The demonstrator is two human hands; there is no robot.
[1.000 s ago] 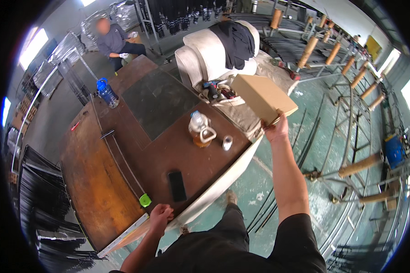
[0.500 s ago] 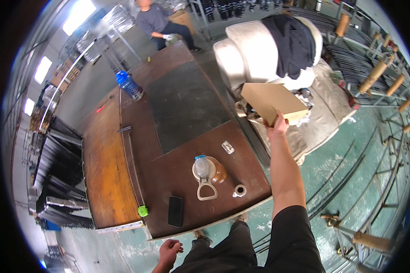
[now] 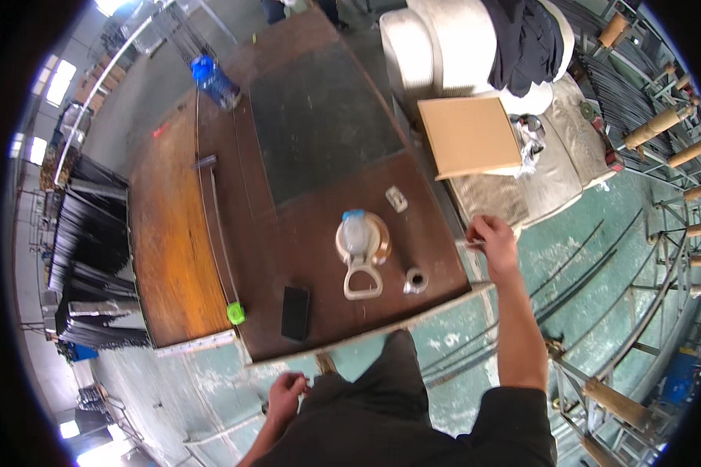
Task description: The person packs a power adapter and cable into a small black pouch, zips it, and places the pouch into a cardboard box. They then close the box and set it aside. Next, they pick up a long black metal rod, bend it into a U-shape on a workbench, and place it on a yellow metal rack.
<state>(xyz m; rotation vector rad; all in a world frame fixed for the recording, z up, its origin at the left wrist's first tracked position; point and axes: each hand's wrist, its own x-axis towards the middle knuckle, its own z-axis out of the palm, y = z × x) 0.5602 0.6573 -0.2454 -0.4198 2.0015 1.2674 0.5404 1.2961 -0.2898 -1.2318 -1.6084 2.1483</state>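
My right hand (image 3: 492, 240) hangs just off the table's right front corner, its fingers curled together. A pale sliver shows at the fingertips, but whether it is held I cannot make out. Beyond that hand, a brown cardboard box (image 3: 470, 136) lies on cream padded fabric (image 3: 491, 198), apart from the fingers. Low beside my thigh, my left hand (image 3: 288, 391) is closed, and its curled fingers hide whatever they hold, if anything. Nearest to it on the brown table (image 3: 331, 315) lies a black phone (image 3: 295, 313). Right of the phone stands a clear jug-like bottle (image 3: 357, 233) with a beige handle.
A small roll (image 3: 416, 279) and a white label (image 3: 396, 199) lie on the table's right part. Farther off stand a blue bottle (image 3: 216, 82) and a dark mat (image 3: 319, 124). A green tape measure (image 3: 236, 313) sits left. Racks with cardboard tubes (image 3: 653, 128) line the right side.
My right hand has let go of the cardboard box and drawn back toward me. The box now lies flatter on the padding. My view has tipped downward, and the seated person is mostly out of it.
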